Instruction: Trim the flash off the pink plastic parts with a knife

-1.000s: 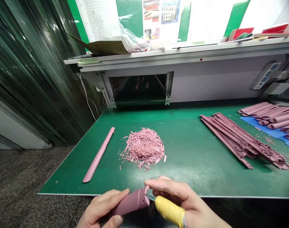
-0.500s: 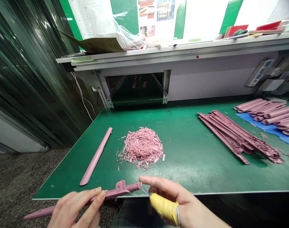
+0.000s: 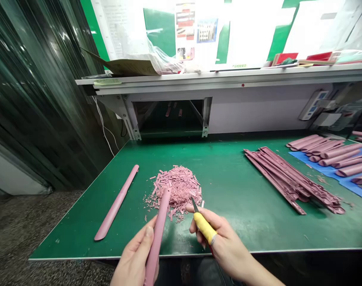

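A long pink plastic piece [image 3: 159, 234] is in my left hand [image 3: 136, 254], its smooth side up and its narrow end pointing away over the pile of pink shavings [image 3: 181, 186]. My right hand [image 3: 219, 238] is closed around a knife [image 3: 195, 205], blade pointing up and to the left. Yellow wrapping [image 3: 205, 228] covers the thumb of that hand. The blade is apart from the held piece, to its right. Left of the pile, a similar pink piece [image 3: 117, 206] lies alone on the green table [image 3: 228, 178].
Several slim pink parts [image 3: 291, 178] are stacked at the right. Beyond them, more pink pieces [image 3: 338, 153] rest on a blue sheet [image 3: 324, 170]. A shelf [image 3: 222, 76] spans the back above an opening with a dark green surface [image 3: 172, 129].
My left hand has turned the piece from nearly level to pointing away, smooth side up. The knife has moved off its end and now points upward. The camera view has shifted slightly.
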A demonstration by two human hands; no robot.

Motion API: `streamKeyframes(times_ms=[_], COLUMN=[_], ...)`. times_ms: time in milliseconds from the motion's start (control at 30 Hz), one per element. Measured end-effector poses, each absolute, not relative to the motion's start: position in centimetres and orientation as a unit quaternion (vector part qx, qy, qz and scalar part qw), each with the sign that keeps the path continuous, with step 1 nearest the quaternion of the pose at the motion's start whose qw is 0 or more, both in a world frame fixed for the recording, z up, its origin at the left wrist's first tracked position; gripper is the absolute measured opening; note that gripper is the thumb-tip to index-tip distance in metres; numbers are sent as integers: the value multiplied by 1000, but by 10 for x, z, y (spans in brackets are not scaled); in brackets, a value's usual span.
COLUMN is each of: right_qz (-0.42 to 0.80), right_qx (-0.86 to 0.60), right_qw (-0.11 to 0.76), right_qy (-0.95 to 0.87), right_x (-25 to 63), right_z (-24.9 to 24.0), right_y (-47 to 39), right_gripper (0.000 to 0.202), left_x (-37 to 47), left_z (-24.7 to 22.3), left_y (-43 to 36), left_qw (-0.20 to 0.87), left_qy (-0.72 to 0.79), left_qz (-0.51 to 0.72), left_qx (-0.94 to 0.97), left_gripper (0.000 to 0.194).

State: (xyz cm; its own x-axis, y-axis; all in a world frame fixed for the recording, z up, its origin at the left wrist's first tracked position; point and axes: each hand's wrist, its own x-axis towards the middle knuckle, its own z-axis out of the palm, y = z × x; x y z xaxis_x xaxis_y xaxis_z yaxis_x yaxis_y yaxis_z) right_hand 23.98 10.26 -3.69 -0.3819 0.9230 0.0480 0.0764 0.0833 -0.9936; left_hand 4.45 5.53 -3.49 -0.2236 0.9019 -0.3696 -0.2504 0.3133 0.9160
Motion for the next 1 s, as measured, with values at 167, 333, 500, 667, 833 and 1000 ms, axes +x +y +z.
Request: streamKeyframes(times_ms=[167, 333, 500, 667, 833, 1000], right_qz=[281, 72, 16, 6, 40, 180], right_qx=[-398, -433, -433, -434, -383, -259], right_qw=[403, 317, 263, 242, 239, 306], right_qy=[-775, -841, -862, -868, -892, -898], right_x=[231, 227, 228, 228, 209, 195], right_z=[-37, -33, -30, -23, -37, -76], right_y=[119, 138, 141, 130, 90, 20], right_gripper=[37, 55, 50, 44, 39, 36], left_x=[63, 68, 68, 72, 69, 54], left_z=[-54, -64, -60, -47, -37, -23], left_y=[61, 59, 59, 56, 69, 107], left_qw=[642, 663, 670, 668, 630, 599], left_qy=[548, 527, 516, 480, 474, 452], left_qz=[487, 485, 479, 516, 567, 615], left_qx=[226, 220, 235, 239, 235, 242], left_gripper=[71, 57, 54, 42, 33, 35])
